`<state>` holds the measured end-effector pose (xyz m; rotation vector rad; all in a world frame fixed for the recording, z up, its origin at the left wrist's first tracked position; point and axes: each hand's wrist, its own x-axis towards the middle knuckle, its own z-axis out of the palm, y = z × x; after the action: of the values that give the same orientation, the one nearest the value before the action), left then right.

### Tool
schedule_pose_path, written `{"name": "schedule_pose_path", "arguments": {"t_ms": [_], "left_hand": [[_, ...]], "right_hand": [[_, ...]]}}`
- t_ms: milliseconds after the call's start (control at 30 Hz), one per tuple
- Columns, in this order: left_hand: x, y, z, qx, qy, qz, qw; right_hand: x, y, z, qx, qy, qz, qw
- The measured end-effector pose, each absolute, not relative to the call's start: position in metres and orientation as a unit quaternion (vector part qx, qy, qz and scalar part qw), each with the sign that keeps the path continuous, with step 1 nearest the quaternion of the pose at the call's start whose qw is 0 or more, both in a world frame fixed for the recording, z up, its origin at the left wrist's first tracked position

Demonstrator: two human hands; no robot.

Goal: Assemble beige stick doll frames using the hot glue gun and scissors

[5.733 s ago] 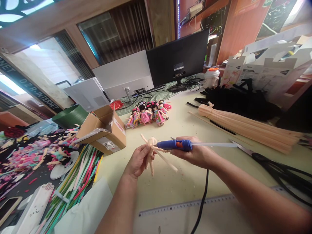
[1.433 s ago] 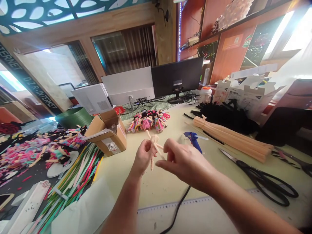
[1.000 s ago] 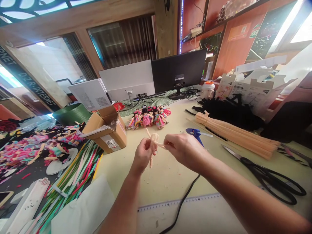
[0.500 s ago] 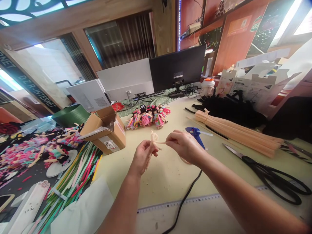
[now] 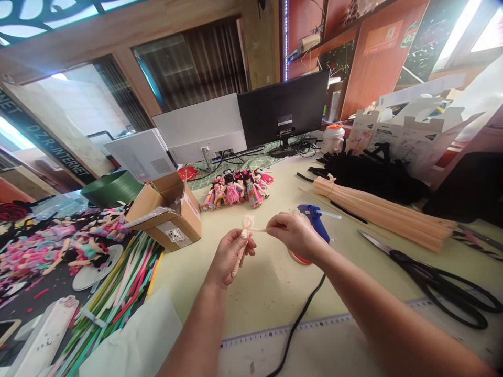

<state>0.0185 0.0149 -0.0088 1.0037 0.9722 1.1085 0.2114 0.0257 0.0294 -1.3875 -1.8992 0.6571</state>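
Observation:
Between my hands is a small cream doll body [image 5: 247, 224] made of wound pipe cleaner, with a round coil at its top. My left hand [image 5: 232, 257] grips it, and its twisted lower part pokes out below the fingers. My right hand [image 5: 291, 233] pinches the free end of the pipe cleaner [image 5: 258, 230], which runs taut to the right from the coil. Just behind the right hand lies a blue glue gun [image 5: 315, 220], partly covered by that hand. Finished dolls [image 5: 233, 189] with black hair and pink dresses sit together beyond my hands.
An open cardboard box [image 5: 167, 212] stands left of the dolls. Coloured pipe cleaners [image 5: 113, 285] lie at left. On the right are large black scissors [image 5: 428, 277], a peach pipe cleaner bundle [image 5: 385, 212] and black pipe cleaners [image 5: 377, 175]. A black cord [image 5: 301, 317] crosses the ruler strip [image 5: 275, 334].
The strand's loose loop at the top has become a tighter round coil, and the doll body has turned in my left hand. My right hand still holds the strand out to the right.

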Motion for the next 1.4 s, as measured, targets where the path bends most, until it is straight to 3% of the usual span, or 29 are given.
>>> {"name": "schedule_pose_path", "arguments": {"t_ms": [733,1400], "left_hand": [[0.021,0.013,-0.008,0.422,0.4,0.481,0.656],[0.014,0.016,-0.015,0.51,0.454,0.426,0.594]], "right_hand": [[0.211,0.029,0.013,-0.541,-0.71,0.281,0.353],[0.211,0.026,0.001,-0.52,-0.723,0.278,0.36]]}}
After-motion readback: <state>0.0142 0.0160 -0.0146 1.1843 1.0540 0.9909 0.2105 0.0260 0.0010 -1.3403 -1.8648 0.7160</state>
